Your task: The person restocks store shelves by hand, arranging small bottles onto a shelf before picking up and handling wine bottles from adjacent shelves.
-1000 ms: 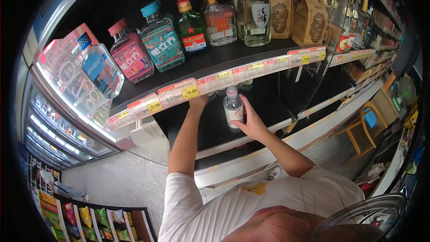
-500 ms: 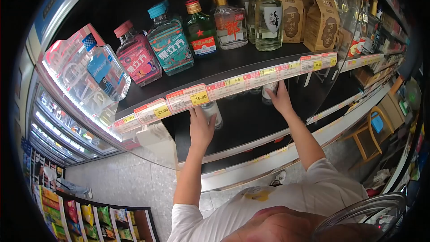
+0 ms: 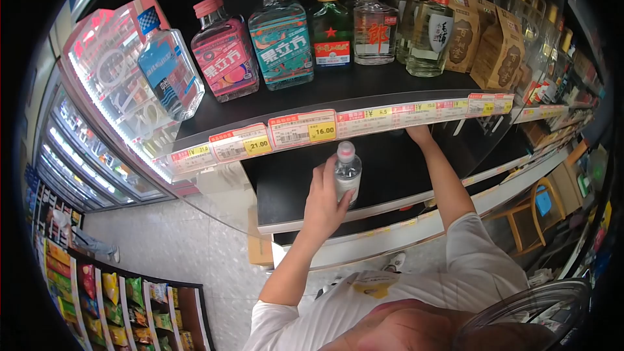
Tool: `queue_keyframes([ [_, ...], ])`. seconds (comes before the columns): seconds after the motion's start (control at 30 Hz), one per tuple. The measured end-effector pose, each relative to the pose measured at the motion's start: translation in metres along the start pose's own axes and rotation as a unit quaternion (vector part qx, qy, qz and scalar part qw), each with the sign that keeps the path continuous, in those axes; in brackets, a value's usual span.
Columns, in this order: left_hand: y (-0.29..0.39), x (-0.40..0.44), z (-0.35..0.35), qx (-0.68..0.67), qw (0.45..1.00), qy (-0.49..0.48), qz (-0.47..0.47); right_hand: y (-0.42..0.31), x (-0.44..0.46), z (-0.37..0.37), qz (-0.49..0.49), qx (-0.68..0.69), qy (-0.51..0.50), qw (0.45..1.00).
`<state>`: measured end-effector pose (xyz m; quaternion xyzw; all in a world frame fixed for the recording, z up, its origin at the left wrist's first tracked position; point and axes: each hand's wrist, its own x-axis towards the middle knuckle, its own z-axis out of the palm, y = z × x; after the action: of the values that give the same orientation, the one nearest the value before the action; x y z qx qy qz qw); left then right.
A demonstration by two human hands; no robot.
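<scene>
My left hand [image 3: 326, 203] is wrapped round a clear bottle [image 3: 348, 170] with a whitish cap and a pale label, upright over the lower black shelf [image 3: 279, 194]. Under the price-tag rail [image 3: 370, 117] reaches my right hand [image 3: 418, 133]; its fingers are hidden behind the rail, so what it touches cannot be made out. Above, on the upper shelf, stand a pink bottle [image 3: 224, 58], a teal bottle [image 3: 281, 42], a green bottle [image 3: 331, 32] and a clear bottle with a gold cap [image 3: 375, 32].
A tilted blue-labelled bottle [image 3: 170, 71] is at the upper shelf's left end. Red-capped bottles [image 3: 430, 36] and brown paper packages [image 3: 497, 52] stand on the right. Snack racks [image 3: 123, 299] are lower left, a wooden chair [image 3: 534, 211] to the right. Another person [image 3: 81, 234] is partly visible far left.
My left hand has brought a bottle out from under the rail, to the right. My right hand has moved deeper beneath the rail. The camera view has shifted, so the shelf items appear further right.
</scene>
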<state>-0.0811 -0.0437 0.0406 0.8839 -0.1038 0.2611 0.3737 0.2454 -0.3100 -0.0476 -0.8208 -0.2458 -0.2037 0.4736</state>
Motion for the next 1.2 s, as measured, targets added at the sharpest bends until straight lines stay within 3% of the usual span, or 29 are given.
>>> queue_keyframes([
  [0.07,0.004,0.005,0.006,-0.016,1.0,-0.011,-0.004,-0.003,0.003,0.007,0.015,-0.016,-0.001,1.0],
  [0.17,0.005,0.014,0.02,-0.01,1.0,-0.015,0.015,-0.004,0.002,0.018,-0.037,-0.033,-0.016,0.999],
  [0.27,0.008,0.025,0.033,-0.005,0.999,-0.022,0.027,-0.022,-0.003,0.022,-0.051,0.03,-0.048,0.997],
  [0.37,0.002,0.032,0.041,-0.012,0.998,-0.037,0.044,-0.035,-0.004,0.021,-0.07,0.013,-0.072,0.995],
  [0.4,-0.001,0.034,0.041,-0.016,0.998,-0.043,0.051,-0.046,-0.008,0.016,-0.036,-0.027,-0.084,0.995],
  [0.43,-0.003,0.036,0.039,-0.019,0.997,-0.048,0.059,-0.052,-0.016,0.012,-0.056,-0.046,-0.05,0.996],
  [0.5,-0.007,0.041,0.026,-0.263,0.959,-0.097,-0.046,-0.068,-0.035,0.007,-0.104,-0.083,0.025,0.991],
  [0.53,-0.011,0.045,0.017,-0.378,0.913,-0.12,-0.095,-0.082,-0.046,0.003,-0.086,0.016,0.032,0.996],
  [0.63,-0.052,0.069,0.004,-0.247,0.969,0.027,0.004,-0.136,-0.091,-0.007,-0.022,0.21,0.025,0.977],
  [0.7,-0.07,0.09,-0.014,-0.184,0.982,0.002,-0.05,-0.149,-0.115,0.0,-0.019,0.269,-0.044,0.962],
  [0.73,-0.102,0.102,-0.001,-0.079,0.994,0.06,0.041,-0.158,-0.127,0.006,-0.013,0.273,-0.079,0.959],
  [0.77,-0.131,0.111,0.013,-0.057,0.994,0.067,0.07,-0.167,-0.137,0.013,-0.007,0.278,-0.112,0.954],
  [0.83,-0.188,0.13,0.046,-0.015,0.988,0.082,0.132,-0.19,-0.145,0.021,-0.015,0.179,-0.109,0.978],
  [0.87,-0.216,0.14,0.068,0.072,0.964,0.141,0.213,-0.189,-0.145,0.026,-0.004,0.172,-0.095,0.98],
  [0.97,-0.274,0.153,0.095,0.134,0.972,0.078,0.174,-0.192,-0.148,0.033,-0.006,0.167,-0.077,0.983],
  [1.03,-0.267,0.158,0.098,0.205,0.916,0.214,0.269,-0.195,-0.149,0.031,-0.009,0.159,-0.071,0.985],
  [1.1,-0.248,0.159,0.098,0.249,0.929,0.182,0.202,-0.201,-0.148,0.026,-0.007,0.155,-0.076,0.985],
  [1.13,-0.19,0.152,0.073,0.258,0.959,0.079,0.086,-0.203,-0.148,0.026,-0.028,0.127,-0.06,0.99],
  [1.2,-0.175,0.153,0.065,0.319,0.931,0.118,0.132,-0.204,-0.148,0.027,-0.018,0.125,-0.058,0.99],
])
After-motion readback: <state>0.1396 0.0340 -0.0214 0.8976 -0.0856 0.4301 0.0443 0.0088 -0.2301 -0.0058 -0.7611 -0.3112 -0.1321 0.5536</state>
